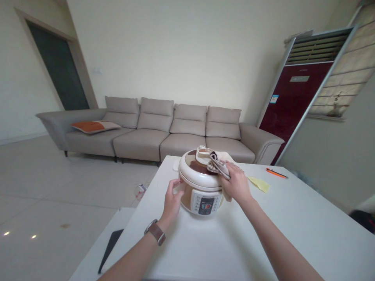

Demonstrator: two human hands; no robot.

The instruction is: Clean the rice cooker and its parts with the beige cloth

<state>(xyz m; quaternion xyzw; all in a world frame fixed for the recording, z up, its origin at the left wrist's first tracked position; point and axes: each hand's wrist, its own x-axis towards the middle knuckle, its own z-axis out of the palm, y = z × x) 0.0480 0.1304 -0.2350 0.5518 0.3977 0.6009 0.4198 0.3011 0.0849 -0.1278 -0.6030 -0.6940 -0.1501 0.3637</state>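
Note:
A white and brown electric pressure cooker (187, 195) stands upright on the white table (187, 249), its control panel facing me. My left hand (173, 197), with a watch on the wrist, curls its fingers and thumb against the cooker's left side, just under the lid. In my right hand (236, 182) is a bunched, light-coloured cloth (218, 166) with a dark pattern, closed between the fingers. The cloth rests against the right part of the lid (191, 171), beside its raised handle (202, 155). Part of the cloth hangs behind my right hand, so the cooker's right side is mostly hidden.
A yellow cloth or paper piece (259, 184) and an orange pen-like tool (277, 173) lie to the right on the table. Beyond the table stands a grey sofa (184, 146) with an orange cushion (95, 126). A dark red air conditioner (295, 93) stands back right.

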